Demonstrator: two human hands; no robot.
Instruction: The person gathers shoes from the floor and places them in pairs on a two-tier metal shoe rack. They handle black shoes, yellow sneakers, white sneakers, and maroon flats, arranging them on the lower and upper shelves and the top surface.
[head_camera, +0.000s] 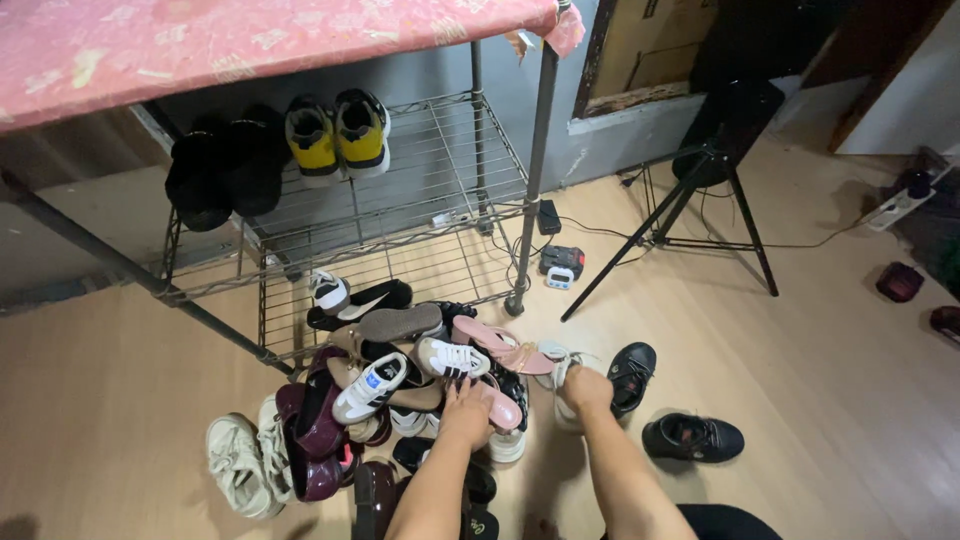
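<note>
A heap of several shoes lies on the wooden floor in front of a wire rack. My left hand rests on the heap, fingers down on a pink shoe next to a white sneaker. My right hand closes on a pale sneaker at the heap's right edge. Beside that hand sits a black shoe, and its mate lies apart to the right. On the rack's upper shelf stand a yellow-and-black pair and a black fuzzy pair.
A pink-covered table top overhangs the rack on metal legs. A black tripod stands at the right, with cables, a small timer and a power strip on the floor. Dark items lie at the far right.
</note>
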